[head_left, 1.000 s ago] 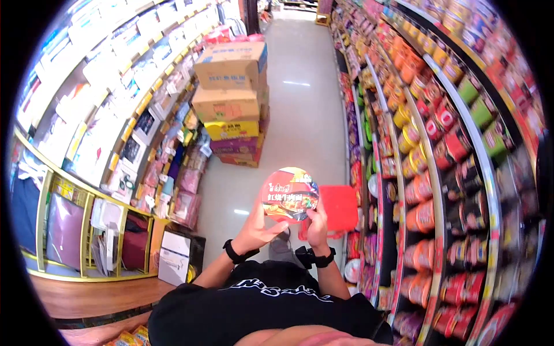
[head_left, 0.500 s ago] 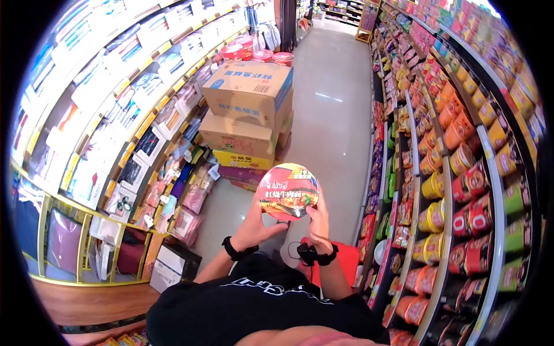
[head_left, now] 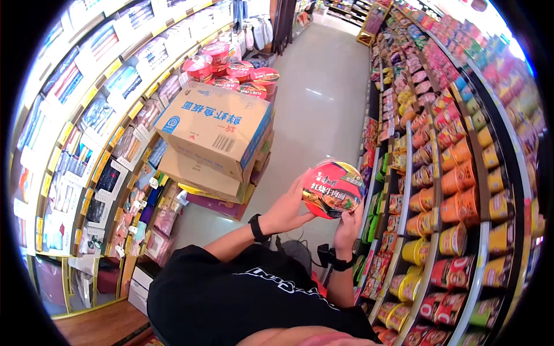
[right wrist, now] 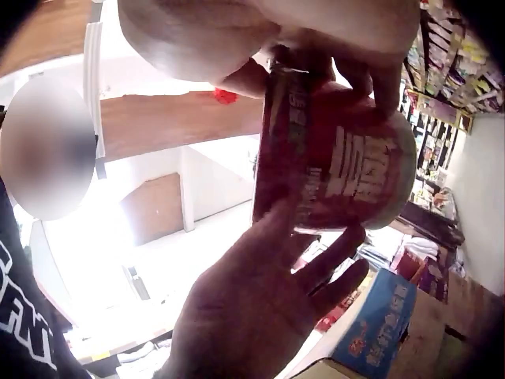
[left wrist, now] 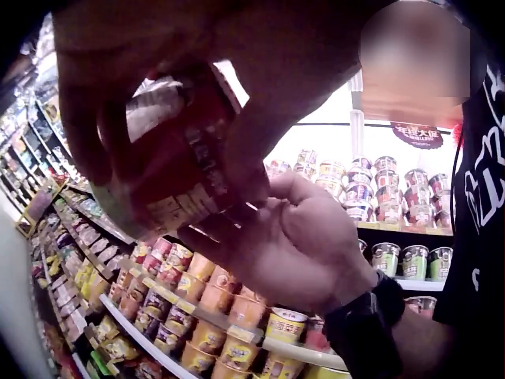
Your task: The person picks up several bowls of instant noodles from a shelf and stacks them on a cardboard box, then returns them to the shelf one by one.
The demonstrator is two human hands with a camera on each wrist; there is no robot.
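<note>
A red noodle bowl (head_left: 333, 188) is held between both hands, its printed lid facing up toward the head camera. My left hand (head_left: 287, 206) grips its left side; in the left wrist view the thumb and fingers lie round the bowl (left wrist: 185, 158). My right hand (head_left: 347, 232) holds the near right edge of the lid with thumb and fingers. The right wrist view has the bowl (right wrist: 339, 158) side-on, right hand (right wrist: 300, 39) above it and left hand (right wrist: 248, 296) below. Parts of the fingers are hidden behind the bowl.
Stacked cartons (head_left: 213, 124) stand left of the aisle, with several red bowls (head_left: 241, 70) behind the top one. Shelves of cup noodles (head_left: 459, 199) line the right side, and shelves of packaged fabric goods (head_left: 95, 109) the left. A dark curtain (head_left: 283, 26) hangs farther back.
Both hands have moved right in the head view with the bowl, whose lid print now slants. The view has turned, bringing the cartons and red bowls nearer and the red stool mostly out of sight.
</note>
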